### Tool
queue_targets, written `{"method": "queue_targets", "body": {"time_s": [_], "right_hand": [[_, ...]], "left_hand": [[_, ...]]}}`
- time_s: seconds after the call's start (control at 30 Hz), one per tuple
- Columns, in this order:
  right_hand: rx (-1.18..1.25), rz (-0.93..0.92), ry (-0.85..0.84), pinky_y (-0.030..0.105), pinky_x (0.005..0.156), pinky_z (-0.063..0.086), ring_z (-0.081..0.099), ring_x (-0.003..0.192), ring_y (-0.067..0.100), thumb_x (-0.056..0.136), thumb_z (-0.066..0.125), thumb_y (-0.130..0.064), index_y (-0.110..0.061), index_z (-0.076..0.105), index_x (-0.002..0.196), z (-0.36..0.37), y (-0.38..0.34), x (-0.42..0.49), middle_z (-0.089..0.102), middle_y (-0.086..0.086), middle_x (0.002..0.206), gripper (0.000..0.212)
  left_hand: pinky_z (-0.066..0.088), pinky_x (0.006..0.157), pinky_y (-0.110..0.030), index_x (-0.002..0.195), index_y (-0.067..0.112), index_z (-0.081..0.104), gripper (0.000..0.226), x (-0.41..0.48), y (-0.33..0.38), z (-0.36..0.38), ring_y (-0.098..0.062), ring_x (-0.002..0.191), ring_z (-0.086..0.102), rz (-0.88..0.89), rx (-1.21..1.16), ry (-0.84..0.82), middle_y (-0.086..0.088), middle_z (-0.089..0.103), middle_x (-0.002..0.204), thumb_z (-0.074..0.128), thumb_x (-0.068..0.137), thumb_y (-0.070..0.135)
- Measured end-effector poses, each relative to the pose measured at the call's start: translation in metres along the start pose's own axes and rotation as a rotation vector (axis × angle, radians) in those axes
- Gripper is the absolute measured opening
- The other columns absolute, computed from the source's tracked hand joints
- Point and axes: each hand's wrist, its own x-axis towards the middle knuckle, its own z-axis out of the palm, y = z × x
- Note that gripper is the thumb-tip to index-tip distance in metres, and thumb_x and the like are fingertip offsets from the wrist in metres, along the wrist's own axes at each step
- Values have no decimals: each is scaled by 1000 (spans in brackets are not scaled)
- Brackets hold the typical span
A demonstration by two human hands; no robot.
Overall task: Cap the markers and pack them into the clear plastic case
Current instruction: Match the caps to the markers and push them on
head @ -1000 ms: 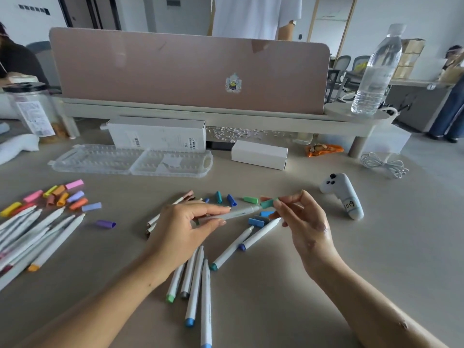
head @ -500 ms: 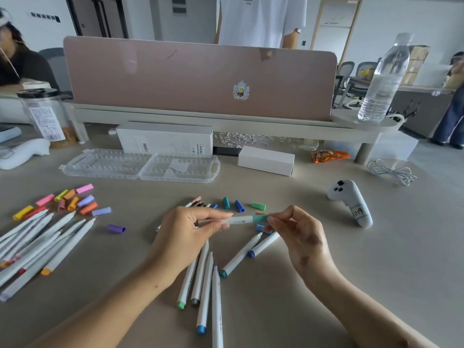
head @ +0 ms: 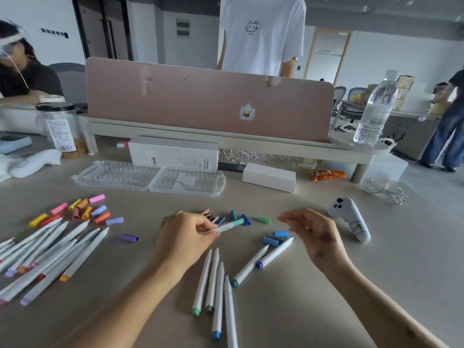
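My left hand (head: 184, 234) pinches a white marker with a teal cap (head: 229, 226) fitted on its end. My right hand (head: 312, 231) hovers to the right of it with relaxed fingers and holds nothing. Several uncapped white markers (head: 213, 282) lie in front of me, and more lie at the left (head: 47, 249). Loose blue and green caps (head: 263, 220) sit between my hands; pink, orange and purple caps (head: 88, 209) lie at the left. The clear plastic case (head: 150, 178) lies open farther back on the table.
A white controller (head: 351, 219) lies right of my right hand, a coiled cable (head: 384, 192) behind it. Two white boxes (head: 268, 177) and a laptop (head: 208, 101) on a riser stand at the back, with a water bottle (head: 375, 111) at its right end. People stand beyond.
The teal cap went onto the marker, then my right hand let go and drew away to the right. My left hand still holds the marker. The camera tilted upward.
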Motion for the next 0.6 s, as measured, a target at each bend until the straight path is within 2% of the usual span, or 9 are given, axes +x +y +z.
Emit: {"method": "queue_targets", "body": {"time_s": [0.1, 0.17, 0.23, 0.33, 0.4, 0.47, 0.53, 0.6], "right_hand": [[-16, -2, -10, 24, 81, 51, 68, 90, 8, 91, 62, -2, -24, 74, 88, -7, 6, 9, 75, -10, 92, 25], [-25, 78, -52, 15, 74, 49, 66, 83, 9, 90, 65, -5, -27, 73, 84, -6, 7, 16, 74, -8, 87, 24], [-107, 143, -98, 17, 67, 47, 61, 77, 12, 89, 67, -11, -29, 72, 83, -1, 9, 25, 71, -6, 86, 20], [-354, 104, -135, 26, 68, 45, 56, 76, 14, 88, 68, -18, -33, 69, 85, 11, 16, 38, 64, -6, 88, 15], [-532, 77, -131, 32, 80, 47, 57, 84, 15, 88, 68, -24, -34, 69, 95, 21, 16, 45, 61, -8, 93, 12], [-654, 69, -123, 34, 90, 41, 56, 98, 16, 89, 66, -36, -34, 69, 108, 30, 15, 49, 60, -8, 99, 20], [-743, 86, -116, 33, 90, 33, 52, 109, 18, 88, 63, -47, -34, 68, 114, 37, 14, 53, 60, -7, 106, 29], [-848, 76, -123, 33, 87, 32, 51, 111, 18, 87, 62, -51, -34, 69, 112, 42, 16, 56, 60, -7, 107, 30]], "left_hand": [[37, 80, -33, 72, 33, 75, 9, 4, -6, -3, -10, 80, 54, -50, 112, -7, 16, 64, 65, 79, 75, 40], [27, 78, -31, 69, 30, 71, 17, 4, -8, 0, -10, 87, 50, -47, 169, -27, 17, 59, 67, 78, 76, 44], [31, 79, -33, 64, 29, 65, 25, 3, -10, 4, -10, 86, 51, -39, 194, -50, 16, 56, 69, 79, 74, 48], [41, 83, -36, 61, 30, 57, 33, 2, -10, 5, -10, 82, 51, -40, 189, -73, 17, 51, 69, 80, 72, 51], [44, 83, -38, 65, 31, 56, 31, 1, -11, 5, -11, 78, 51, -38, 161, -96, 18, 47, 67, 79, 73, 50], [43, 81, -36, 70, 30, 56, 28, 2, -10, 4, -10, 72, 49, -36, 137, -77, 16, 45, 62, 76, 75, 49], [38, 77, -34, 72, 30, 55, 24, 3, -10, 2, -10, 69, 49, -29, 135, -40, 12, 48, 60, 72, 78, 46], [34, 72, -32, 70, 30, 54, 23, 5, -11, 0, -12, 68, 51, -25, 137, -20, 9, 50, 60, 71, 80, 40]]}}
